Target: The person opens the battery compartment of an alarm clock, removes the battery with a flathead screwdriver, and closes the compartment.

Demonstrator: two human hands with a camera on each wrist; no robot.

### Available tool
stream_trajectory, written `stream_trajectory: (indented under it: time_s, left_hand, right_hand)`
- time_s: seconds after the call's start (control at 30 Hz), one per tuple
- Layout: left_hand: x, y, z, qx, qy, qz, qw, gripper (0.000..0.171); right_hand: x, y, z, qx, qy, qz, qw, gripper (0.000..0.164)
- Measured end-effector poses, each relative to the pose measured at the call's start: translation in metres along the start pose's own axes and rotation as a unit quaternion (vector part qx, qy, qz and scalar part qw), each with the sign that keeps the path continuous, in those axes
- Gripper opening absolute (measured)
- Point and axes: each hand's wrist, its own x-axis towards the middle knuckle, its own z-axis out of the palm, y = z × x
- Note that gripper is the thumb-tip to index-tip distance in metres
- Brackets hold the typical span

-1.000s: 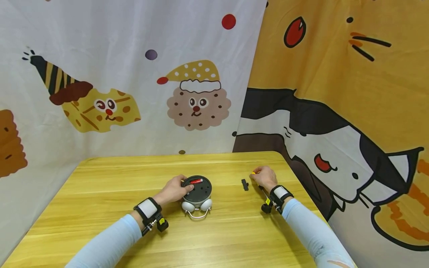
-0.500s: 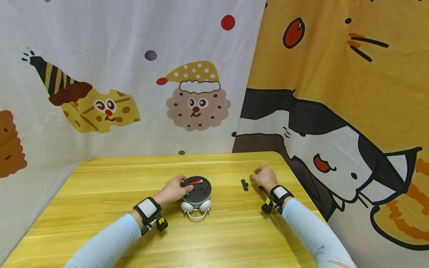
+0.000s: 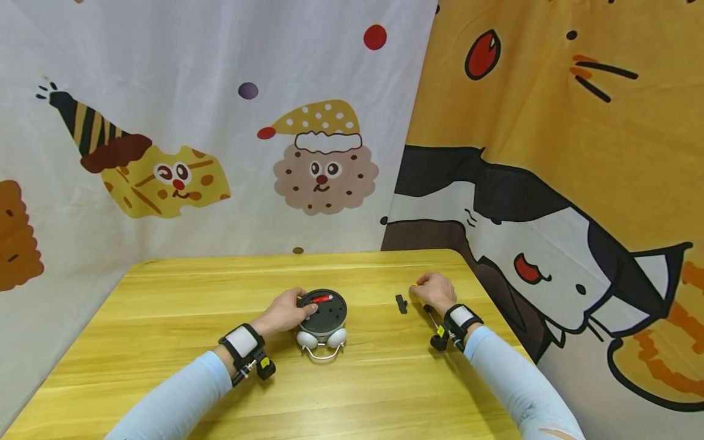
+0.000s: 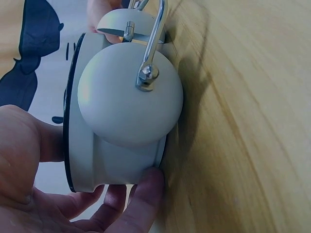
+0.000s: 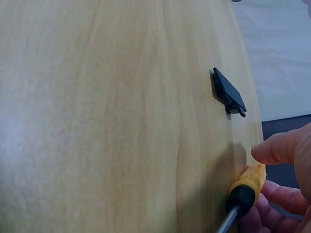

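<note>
Compared with half a second ago, the left hand (image 3: 282, 315) keeps its place and grips the alarm clock (image 3: 330, 318) on the table (image 3: 352, 391), thumb on the upturned black back, fingers round the side; the red battery (image 3: 322, 299) in that back and the bells (image 3: 337, 337), facing the person, sit as before. The small black cover (image 3: 402, 304) has stayed put too. The right hand (image 3: 436, 292) shows the change: more of the yellow-handled screwdriver (image 5: 250, 183) is visible beneath it, fingers curled around the handle; whether the thumb presses, I cannot tell. For room, wood runs broadly out to the left edge, a fair stretch separates clock from cover, and a narrower strip lies between right hand and right edge, with the curtain (image 3: 539, 244) beyond.
</note>
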Motion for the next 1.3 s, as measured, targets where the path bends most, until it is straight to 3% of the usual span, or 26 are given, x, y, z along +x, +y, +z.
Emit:
stream_trajectory:
  time_s: [0.53, 1.3]
  left_hand:
    - [0.0, 0.001, 0.0, 0.004, 0.003, -0.001, 1.0, 0.048]
    - [-0.002, 0.004, 0.0, -0.003, 0.004, -0.006, 1.0, 0.047]
  right_hand:
    - [-0.002, -0.01, -0.006, -0.016, 0.011, -0.01, 1.0, 0.047]
    - [-0.028, -0.05, -0.012, 0.001, -0.002, -0.117, 0.993, 0.038]
